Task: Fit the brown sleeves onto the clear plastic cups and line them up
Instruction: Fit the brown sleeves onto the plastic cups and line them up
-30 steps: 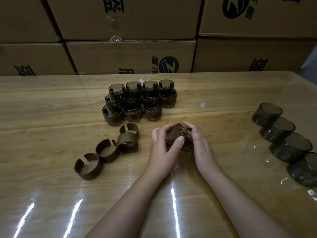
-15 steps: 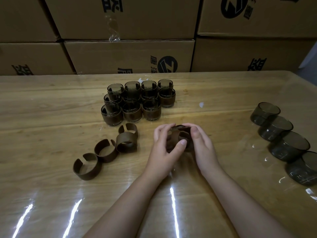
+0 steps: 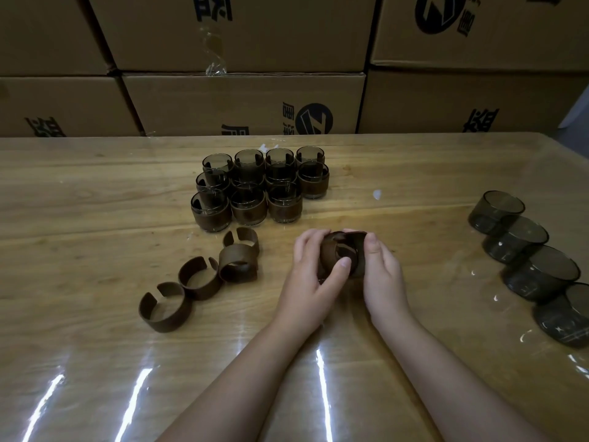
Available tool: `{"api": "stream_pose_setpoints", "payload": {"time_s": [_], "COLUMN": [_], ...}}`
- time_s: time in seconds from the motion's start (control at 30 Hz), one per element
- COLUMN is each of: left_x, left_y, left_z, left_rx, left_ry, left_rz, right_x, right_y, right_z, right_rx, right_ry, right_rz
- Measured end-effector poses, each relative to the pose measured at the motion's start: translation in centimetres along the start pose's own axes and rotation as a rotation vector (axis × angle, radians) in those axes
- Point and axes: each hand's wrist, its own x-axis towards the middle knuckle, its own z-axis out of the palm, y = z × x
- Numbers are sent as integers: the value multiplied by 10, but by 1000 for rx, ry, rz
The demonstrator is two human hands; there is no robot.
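Brown sleeve (image 3: 338, 255) w/ cup gripped between left hand (image 3: 314, 272) & right hand (image 3: 381, 269), mid-table; four loose sleeves (image 3: 165, 306) left, four bare cups (image 3: 495, 212) right.

Both forearms are reaching forward and converging. The left hand (image 3: 306, 275) is curling its fingers inward, thumb pressing across the front, while the right hand (image 3: 381, 272) is cupping opposite, fingers bent.
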Motion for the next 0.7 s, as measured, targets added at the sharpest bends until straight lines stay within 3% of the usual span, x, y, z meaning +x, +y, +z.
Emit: {"api": "stream_pose_setpoints", "payload": {"time_s": [0.23,0.43,0.57,0.7], "left_x": [-2,4,8,10], "left_y": [1,0,-3,-6], "left_z": [0,-7,-10,-14], "left_rx": [-15,-554,-766,-807], "left_ry": [-19,24,25,-3], "left_rz": [-1,-353,-395,-397], "right_x": [2,2,2,5], "right_y": [-1,-3,-2,-4], "right_z": [-1,-1,-3,-5], "right_rx": [38,131,186,157], "right_ry": [-32,-250,-373,-455], "right_rz": [54,97,134,148]}}
